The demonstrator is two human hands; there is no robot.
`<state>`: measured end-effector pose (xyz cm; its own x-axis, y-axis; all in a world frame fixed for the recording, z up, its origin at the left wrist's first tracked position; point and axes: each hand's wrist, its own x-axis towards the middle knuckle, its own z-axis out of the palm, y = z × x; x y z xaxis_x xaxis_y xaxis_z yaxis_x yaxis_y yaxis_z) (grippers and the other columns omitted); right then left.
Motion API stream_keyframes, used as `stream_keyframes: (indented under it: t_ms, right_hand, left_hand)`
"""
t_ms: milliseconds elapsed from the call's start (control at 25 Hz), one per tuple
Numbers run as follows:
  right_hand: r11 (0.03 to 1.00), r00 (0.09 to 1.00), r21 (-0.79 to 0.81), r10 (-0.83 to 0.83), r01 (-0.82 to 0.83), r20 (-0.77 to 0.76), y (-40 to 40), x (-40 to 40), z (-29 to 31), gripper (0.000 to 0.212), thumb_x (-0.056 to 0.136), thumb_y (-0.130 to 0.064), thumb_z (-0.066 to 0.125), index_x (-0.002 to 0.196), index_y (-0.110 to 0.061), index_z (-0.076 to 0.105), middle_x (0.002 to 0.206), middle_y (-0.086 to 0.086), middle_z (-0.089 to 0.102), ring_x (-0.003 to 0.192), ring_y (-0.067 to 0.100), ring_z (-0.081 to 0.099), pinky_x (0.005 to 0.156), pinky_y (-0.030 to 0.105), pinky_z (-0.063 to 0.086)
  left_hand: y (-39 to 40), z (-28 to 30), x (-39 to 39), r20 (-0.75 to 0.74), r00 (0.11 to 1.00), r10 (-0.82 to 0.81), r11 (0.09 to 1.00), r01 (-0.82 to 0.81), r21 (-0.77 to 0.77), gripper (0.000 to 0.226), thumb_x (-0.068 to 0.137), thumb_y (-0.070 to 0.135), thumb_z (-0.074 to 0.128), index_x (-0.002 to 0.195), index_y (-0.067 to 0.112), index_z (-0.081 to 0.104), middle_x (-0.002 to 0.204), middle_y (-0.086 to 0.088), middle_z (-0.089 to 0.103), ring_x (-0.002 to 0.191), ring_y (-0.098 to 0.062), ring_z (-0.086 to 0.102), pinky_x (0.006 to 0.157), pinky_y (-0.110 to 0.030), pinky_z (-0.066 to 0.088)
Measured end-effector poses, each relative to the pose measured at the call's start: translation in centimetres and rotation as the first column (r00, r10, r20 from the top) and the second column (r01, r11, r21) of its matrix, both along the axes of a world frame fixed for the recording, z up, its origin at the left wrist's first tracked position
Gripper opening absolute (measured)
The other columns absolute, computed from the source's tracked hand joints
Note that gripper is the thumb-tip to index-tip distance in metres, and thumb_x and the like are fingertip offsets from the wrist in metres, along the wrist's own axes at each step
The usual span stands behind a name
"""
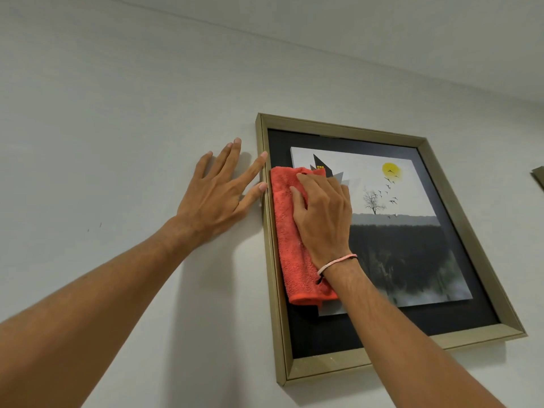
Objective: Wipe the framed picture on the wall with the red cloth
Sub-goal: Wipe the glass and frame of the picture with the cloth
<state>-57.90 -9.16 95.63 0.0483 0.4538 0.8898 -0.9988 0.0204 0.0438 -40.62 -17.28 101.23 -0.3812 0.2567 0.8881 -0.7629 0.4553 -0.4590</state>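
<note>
cloth (294, 245) on pic (426, 231) L side, L hand (217, 198) on wall (117, 113) beside

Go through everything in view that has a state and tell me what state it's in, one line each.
Framed picture: hanging on the wall, tilted in this view.
Red cloth: folded, pressed flat against the picture's left part.
Right hand: palm down on the cloth, pinning it to the picture.
Left hand: open, fingers spread, flat on the wall with fingertips at the frame's left edge.
Wristband: worn on the right wrist.
Second frame: only a corner shows, state unclear.
</note>
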Motion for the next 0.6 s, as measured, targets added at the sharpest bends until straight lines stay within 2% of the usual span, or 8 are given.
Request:
stream_keyframes:
  t_ms: [120, 160, 240, 320, 360, 600]
  right_hand:
    - [0.991, 0.996, 0.106, -0.079, 0.083, -0.044, -0.1, 0.0, -0.3, 0.037, 0.102, -0.021, 0.057, 0.131, 0.0, 0.065, 0.132, 0.019, 0.069, 0.123, 0.034, 0.063, 0.11, 0.047, 0.044]
    - [0.976, 0.993, 0.184, -0.102, 0.112, -0.061, 0.0, -0.1, -0.5, 0.045, 0.104, -0.029, 0.05, 0.14, -0.002, 0.058, 0.143, 0.019, 0.06, 0.136, 0.033, 0.054, 0.119, 0.048, 0.036]
    - [0.919, 0.985, 0.355, -0.145, 0.17, -0.094, 0.1, -0.2, -1.1, 0.067, 0.104, -0.05, 0.031, 0.157, -0.01, 0.033, 0.164, 0.018, 0.033, 0.155, 0.028, 0.025, 0.127, 0.05, 0.016]
    - [0.855, 0.979, 0.478, -0.17, 0.204, -0.114, 0.1, -0.3, -1.4, 0.087, 0.094, -0.071, 0.014, 0.163, -0.017, 0.009, 0.171, 0.016, 0.006, 0.159, 0.026, 0.0, 0.129, 0.05, 0.003]
    - [0.837, 0.979, 0.508, -0.168, 0.201, -0.112, 0.1, -0.3, -1.5, 0.094, 0.089, -0.077, 0.011, 0.163, -0.019, 0.003, 0.171, 0.015, -0.001, 0.159, 0.025, -0.006, 0.129, 0.05, 0.0]
    - [0.799, 0.996, 0.594, -0.08, 0.093, -0.048, 0.8, 1.7, -3.2, 0.112, 0.08, -0.09, 0.014, 0.163, -0.017, -0.003, 0.172, 0.01, -0.003, 0.158, 0.021, -0.007, 0.129, 0.047, -0.001]
  left_hand:
    - [0.0, -0.1, 0.0, 0.001, 1.0, -0.002, 1.0, 0.002, 0.006, 0.063, 0.104, 0.059, 0.015, 0.162, 0.04, 0.002, 0.173, -0.017, 0.004, 0.161, -0.027, 0.008, 0.129, -0.051, 0.013]
    - [0.1, 0.0, 0.0, 0.004, 1.0, 0.003, 1.0, -0.003, 0.011, 0.063, 0.104, 0.059, 0.014, 0.162, 0.04, 0.001, 0.173, -0.016, 0.003, 0.161, -0.027, 0.008, 0.129, -0.051, 0.013]
    - [0.2, 0.1, 0.0, 0.01, 1.0, 0.008, 0.999, -0.009, 0.033, 0.065, 0.102, 0.06, 0.01, 0.162, 0.04, -0.003, 0.174, -0.015, 0.0, 0.161, -0.026, 0.005, 0.13, -0.052, 0.011]
    - [0.2, 0.2, 0.0, 0.015, 1.0, 0.014, 0.999, -0.014, 0.048, 0.067, 0.099, 0.061, 0.006, 0.162, 0.04, -0.006, 0.174, -0.014, -0.002, 0.162, -0.026, 0.003, 0.13, -0.053, 0.009]
    - [0.2, 0.2, 0.0, 0.015, 1.0, 0.02, 0.999, -0.02, 0.044, 0.067, 0.099, 0.061, 0.005, 0.162, 0.04, -0.007, 0.174, -0.015, -0.003, 0.162, -0.026, 0.003, 0.129, -0.054, 0.009]
    - [0.2, 0.1, 0.0, 0.008, 0.998, 0.056, 0.998, -0.056, 0.043, 0.067, 0.099, 0.059, 0.004, 0.162, 0.038, -0.007, 0.173, -0.016, -0.002, 0.161, -0.029, 0.004, 0.128, -0.057, 0.01]
